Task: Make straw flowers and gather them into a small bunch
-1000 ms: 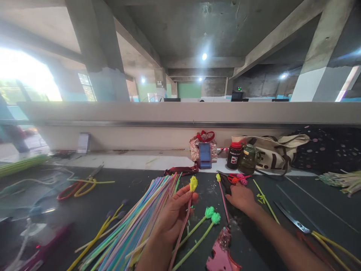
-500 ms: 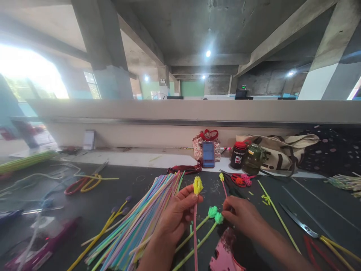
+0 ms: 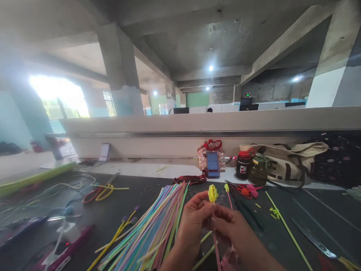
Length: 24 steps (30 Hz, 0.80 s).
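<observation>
A pipe-cleaner flower with a yellow bud (image 3: 213, 194) and a pink stem stands upright between my two hands. My left hand (image 3: 193, 218) pinches it just under the bud, thumb against the fingers. Close beside, my right hand (image 3: 235, 227) has its fingers closed on the stem slightly lower. A second yellow bud (image 3: 226, 187) on a pink stem lies just beyond my right hand. Under my hands run light green stems (image 3: 207, 237); their heads are hidden. A pink object (image 3: 229, 259) is mostly covered by my right forearm.
A bundle of pastel pipe cleaners (image 3: 152, 229) spreads to the left, beside purple-tipped yellow stems (image 3: 124, 224). Scissors (image 3: 98, 192) lie farther left, another pair (image 3: 316, 242) at right. Bottles (image 3: 243, 165), a phone (image 3: 213, 165) and a tote bag (image 3: 290, 162) line the back.
My right hand has moved left from beside the second yellow flower and closed on the stem of the held one. The camera view has tilted up and shifted left.
</observation>
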Available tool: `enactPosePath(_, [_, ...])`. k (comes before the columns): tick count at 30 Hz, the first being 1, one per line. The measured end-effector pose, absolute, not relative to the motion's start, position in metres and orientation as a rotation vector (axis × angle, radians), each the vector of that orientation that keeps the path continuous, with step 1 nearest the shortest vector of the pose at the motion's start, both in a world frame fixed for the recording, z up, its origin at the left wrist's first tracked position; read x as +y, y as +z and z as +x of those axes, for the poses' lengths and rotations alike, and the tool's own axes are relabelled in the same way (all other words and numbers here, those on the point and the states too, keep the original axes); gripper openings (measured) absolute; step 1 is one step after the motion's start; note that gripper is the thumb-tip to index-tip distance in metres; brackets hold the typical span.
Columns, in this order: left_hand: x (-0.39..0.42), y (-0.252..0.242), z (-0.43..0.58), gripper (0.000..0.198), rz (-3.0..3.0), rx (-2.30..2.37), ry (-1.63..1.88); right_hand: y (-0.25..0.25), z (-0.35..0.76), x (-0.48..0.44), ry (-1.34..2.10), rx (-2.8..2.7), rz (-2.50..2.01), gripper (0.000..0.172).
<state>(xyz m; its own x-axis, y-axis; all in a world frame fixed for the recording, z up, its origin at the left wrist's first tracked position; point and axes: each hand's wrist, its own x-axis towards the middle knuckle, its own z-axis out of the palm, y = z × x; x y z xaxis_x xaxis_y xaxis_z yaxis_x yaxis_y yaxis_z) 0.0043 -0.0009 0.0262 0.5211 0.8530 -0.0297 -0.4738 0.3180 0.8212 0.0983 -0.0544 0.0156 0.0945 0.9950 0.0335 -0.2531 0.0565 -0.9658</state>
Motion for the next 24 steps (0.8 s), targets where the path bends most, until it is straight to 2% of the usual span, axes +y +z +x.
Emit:
enactPosePath(4, [0.001, 0.033, 0.002, 0.041, 0.988, 0.535, 0.830, 0.026, 0.120, -0.071, 1.083, -1.015, -1.120, 0.025])
enactPosePath(10, [-0.006, 0.019, 0.001, 0.022, 1.301, 0.711, 0.657, 0.031, 0.154, -0.087, 0.896, -1.040, -1.256, 0.024])
enactPosePath(13, [-0.025, 0.008, 0.010, 0.017, 1.436, 0.759, 0.478, 0.030, 0.151, -0.086, 0.905, -1.003, -1.242, 0.023])
enactPosePath(16, [-0.040, 0.003, 0.014, 0.012, 1.473, 0.739, 0.511, 0.032, 0.140, -0.084, 0.935, -0.970, -1.194, 0.023])
enactPosePath(21, [-0.042, 0.001, 0.008, 0.022, 1.513, 0.719, 0.537, 0.033, 0.130, -0.080, 1.023, -0.931, -1.094, 0.026])
enactPosePath(24, [-0.044, 0.000, 0.005, 0.020, 1.533, 0.749, 0.487, 0.028, 0.130, -0.078, 1.054, -0.930, -1.060, 0.027])
